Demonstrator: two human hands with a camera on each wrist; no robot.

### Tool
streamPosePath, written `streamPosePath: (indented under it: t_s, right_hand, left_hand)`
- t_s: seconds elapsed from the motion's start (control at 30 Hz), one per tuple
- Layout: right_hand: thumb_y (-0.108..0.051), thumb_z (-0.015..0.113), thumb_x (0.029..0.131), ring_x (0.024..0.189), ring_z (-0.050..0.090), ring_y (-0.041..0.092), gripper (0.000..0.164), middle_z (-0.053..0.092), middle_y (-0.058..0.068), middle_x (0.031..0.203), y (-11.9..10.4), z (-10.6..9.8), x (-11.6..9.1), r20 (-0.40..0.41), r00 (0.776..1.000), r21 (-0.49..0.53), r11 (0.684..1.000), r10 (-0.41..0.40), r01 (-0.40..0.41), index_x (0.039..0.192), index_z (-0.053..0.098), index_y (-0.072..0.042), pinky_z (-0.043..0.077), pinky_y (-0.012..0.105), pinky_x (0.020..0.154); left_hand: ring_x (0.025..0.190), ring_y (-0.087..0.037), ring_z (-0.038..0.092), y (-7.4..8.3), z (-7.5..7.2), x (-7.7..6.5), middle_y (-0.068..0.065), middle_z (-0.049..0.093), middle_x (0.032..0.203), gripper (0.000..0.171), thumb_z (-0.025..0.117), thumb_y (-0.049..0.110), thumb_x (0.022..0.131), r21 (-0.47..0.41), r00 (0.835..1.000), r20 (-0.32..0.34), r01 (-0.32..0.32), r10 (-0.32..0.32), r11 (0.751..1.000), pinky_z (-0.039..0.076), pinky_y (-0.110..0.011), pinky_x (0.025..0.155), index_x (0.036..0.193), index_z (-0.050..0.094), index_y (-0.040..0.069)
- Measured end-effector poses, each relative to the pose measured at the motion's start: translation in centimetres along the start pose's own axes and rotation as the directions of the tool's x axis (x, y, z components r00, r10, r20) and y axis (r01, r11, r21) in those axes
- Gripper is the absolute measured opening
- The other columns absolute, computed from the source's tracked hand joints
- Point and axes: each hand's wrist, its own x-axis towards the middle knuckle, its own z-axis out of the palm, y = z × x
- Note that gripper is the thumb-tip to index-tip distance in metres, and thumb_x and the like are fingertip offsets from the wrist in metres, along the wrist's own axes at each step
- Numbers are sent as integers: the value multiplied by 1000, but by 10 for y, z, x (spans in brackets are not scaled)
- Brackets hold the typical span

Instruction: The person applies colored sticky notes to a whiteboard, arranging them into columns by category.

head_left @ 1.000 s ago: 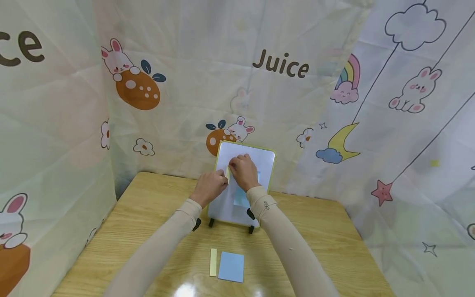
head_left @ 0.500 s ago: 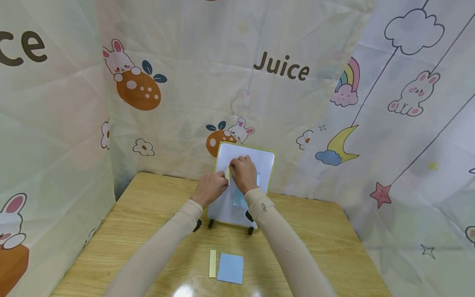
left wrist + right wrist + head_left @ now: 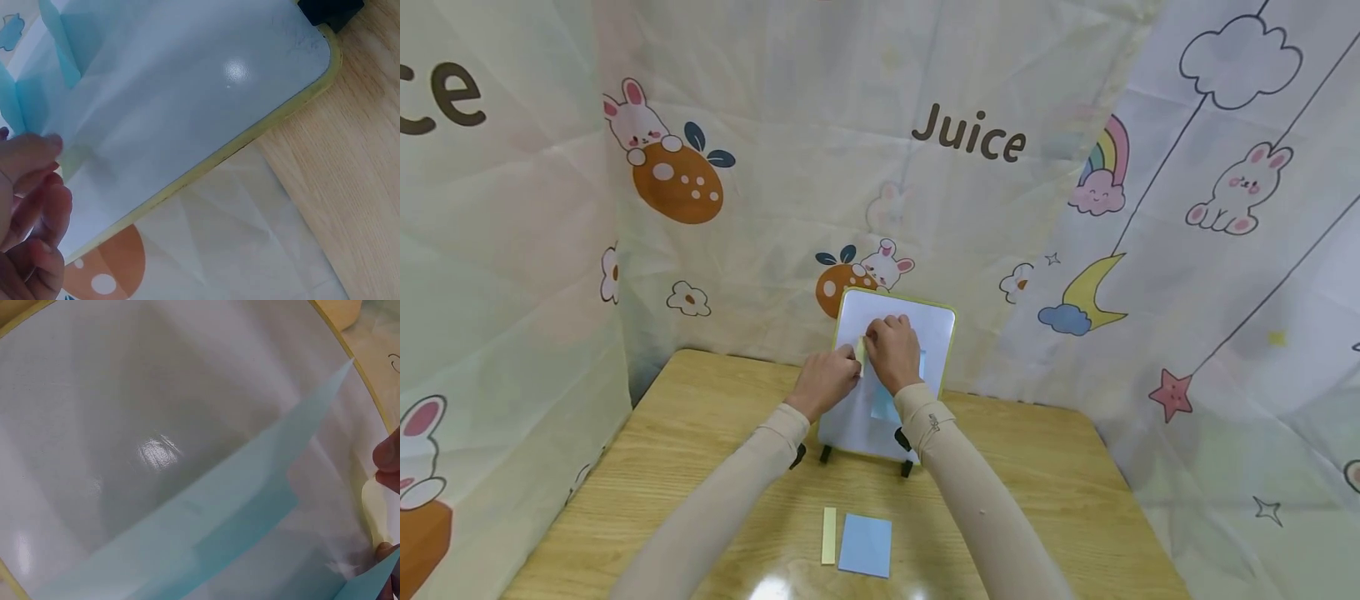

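Observation:
A small whiteboard (image 3: 850, 421) with a yellow rim stands upright on black feet. In front of it, a narrow pale yellow sticky note (image 3: 861, 358) is between my two hands. My left hand (image 3: 825, 380) pinches its lower part from the left. Its upper end is pinched by my right hand (image 3: 892, 352), with the fingers bent. The right wrist view shows the yellow sticky note (image 3: 376, 509) bowed between fingertips at both ends. Light blue sticky notes (image 3: 884, 403) are on the board, partly hidden by the right hand; their edges lift away from it.
On the wooden table (image 3: 700, 467), nearer me, lie a narrow yellow sticky-note pad (image 3: 828, 536) and a square blue sticky-note pad (image 3: 865, 545). Printed cloth curtains (image 3: 760, 208) hang behind the table and along both sides.
Both hands keep their hold on the yellow sticky note, with barely any movement. The head view has shifted slightly.

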Motion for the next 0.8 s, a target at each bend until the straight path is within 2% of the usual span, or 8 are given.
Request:
streamPosePath:
  t_s: [0.17, 0.3, 0.43, 0.67, 0.8]
  right_hand:
    - [-18, 74, 86, 77, 51, 21, 7, 62, 2, 80, 2, -2, -2, -3, 1000, 5, 1000, -10, 10, 83, 72, -12, 48, 34, 65]
    - [-18, 75, 86, 77, 53, 20, 7, 63, 1, 80, 4, -4, -4, -10, 1000, 17, 1000, -14, 14, 86, 72, -11, 48, 33, 66]
    - [-13, 74, 85, 78, 54, 20, 5, 62, 2, 81, 4, -6, -7, -30, 999, 53, 998, -18, 20, 88, 72, -10, 49, 32, 66]
    - [-11, 69, 85, 77, 54, 19, 9, 57, 1, 78, 3, -9, -18, -22, 998, 80, 995, -63, 64, 92, 74, -9, 49, 31, 60]
    - [-12, 70, 85, 73, 51, 19, 13, 52, 0, 73, 2, -7, -26, -18, 997, 73, 994, -81, 82, 95, 76, -8, 47, 31, 57]
  left_hand:
    - [43, -13, 44, 1, 2, 4, -3, 58, 86, 15, 76, 25, 84, 3, 1000, -9, 11, -11, 1000, 41, -28, 39, 80, 74, 11]
    - [40, -12, 40, 0, 5, 6, -5, 62, 100, 13, 73, 20, 86, 25, 999, -43, 14, -13, 1000, 37, -28, 37, 92, 73, 9]
    - [38, -11, 37, -1, 6, 7, -6, 63, 113, 20, 71, 17, 85, 56, 997, -71, -5, 9, 998, 34, -27, 35, 103, 72, 9]
    - [38, -11, 34, -1, 6, 6, -4, 62, 122, 26, 69, 15, 86, 57, 996, -91, -14, 19, 998, 33, -27, 36, 111, 72, 10]
    - [38, -10, 30, 0, 7, 6, -3, 62, 126, 22, 65, 14, 88, 46, 996, -84, -7, 11, 999, 30, -26, 35, 109, 72, 10]
